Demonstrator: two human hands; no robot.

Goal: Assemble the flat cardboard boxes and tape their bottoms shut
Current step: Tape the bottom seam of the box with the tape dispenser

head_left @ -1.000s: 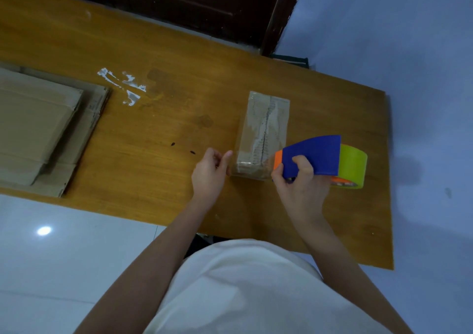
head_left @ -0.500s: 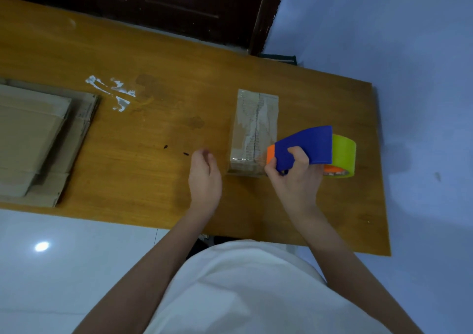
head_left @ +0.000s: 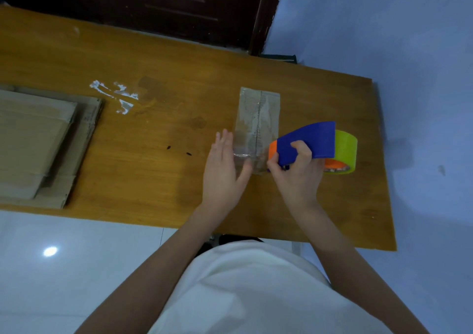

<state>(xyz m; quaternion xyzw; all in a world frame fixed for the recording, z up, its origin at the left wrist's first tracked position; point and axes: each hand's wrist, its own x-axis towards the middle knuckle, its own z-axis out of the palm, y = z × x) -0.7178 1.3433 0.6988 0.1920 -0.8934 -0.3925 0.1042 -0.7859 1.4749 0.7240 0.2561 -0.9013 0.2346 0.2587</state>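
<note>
A small assembled cardboard box point(head_left: 258, 113) stands on the wooden table point(head_left: 158, 170), its upward face covered in clear tape along the centre seam. My left hand point(head_left: 224, 165) lies flat with straight fingers against the box's near left side, thumb on the taped near end. My right hand point(head_left: 294, 170) grips a tape dispenser point(head_left: 309, 143) with a blue guard, orange body and yellow-green roll, held at the box's near right corner. A clear strip of tape crosses the box's near end between both hands.
A stack of flat cardboard boxes point(head_left: 33, 144) lies at the table's left. White tape scraps point(head_left: 115, 95) stick to the tabletop near them. A dark wooden door point(head_left: 163, 3) stands behind the table. The table's right edge borders a pale floor.
My left hand has moved right from the table beside the box and now lies flat against the box's near left side. The dispenser stays at the box's near right corner.
</note>
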